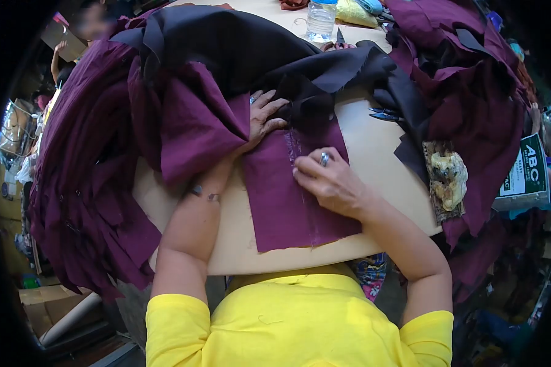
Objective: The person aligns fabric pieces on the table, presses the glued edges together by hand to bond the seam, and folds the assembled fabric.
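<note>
Right hand [329,182]: fingertips pinched on the stitched edge of the maroon fabric piece [294,202].
Left hand [264,119]: flat, fingers spread, pressing the piece's upper end.
Fabric piece: flat on the table [379,153].
Left side: maroon fabric heap [98,159].
Above: black cloth [239,49], water bottle [320,19].

A pale tan counter [382,165] fills the middle under even light. Heaps of maroon fabric [86,183] hang over its left and right edges. A plastic water bottle [320,19] stands at the far end; cardboard boxes [43,306] sit on the floor at lower left.
</note>
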The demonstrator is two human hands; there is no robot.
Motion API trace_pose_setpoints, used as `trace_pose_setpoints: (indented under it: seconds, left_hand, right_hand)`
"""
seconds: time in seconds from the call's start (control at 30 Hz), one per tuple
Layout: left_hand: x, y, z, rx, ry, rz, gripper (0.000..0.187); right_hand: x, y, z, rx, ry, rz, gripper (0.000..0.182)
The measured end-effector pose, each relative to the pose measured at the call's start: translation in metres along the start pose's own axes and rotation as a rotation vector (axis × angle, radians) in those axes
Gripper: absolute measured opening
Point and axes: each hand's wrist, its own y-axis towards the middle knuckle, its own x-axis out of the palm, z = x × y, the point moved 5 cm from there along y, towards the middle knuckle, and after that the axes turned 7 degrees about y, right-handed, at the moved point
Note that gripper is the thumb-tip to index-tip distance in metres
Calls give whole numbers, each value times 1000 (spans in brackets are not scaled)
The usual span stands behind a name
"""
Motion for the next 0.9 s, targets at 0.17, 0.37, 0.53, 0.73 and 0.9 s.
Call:
trace_pose_setpoints:
  seconds: [0.17, 0.37, 0.53, 0.73, 0.9]
  left_hand:
    - [1, -1, 0, -9, -39, 46, 48]
    - [4, -2, -7, 115, -94, 233, 42]
    - [-2, 0, -3, 211, -154, 377, 45]
    - [5, 1, -21, -38, -187, 208, 41]
    - [-7, -4, 1, 143, -100, 217, 34]
  right_hand:
    - [-32, -36, -22, 169, 343, 187, 27]
    - [-103, -192, -32, 724, 374, 840, 33]
    - [-56, -352, -47, 1283, 74, 975, 30]
    - [-2, -380, -27, 1420, -251, 214, 64]
    - [13, -382, 13, 1465, -308, -120, 84]
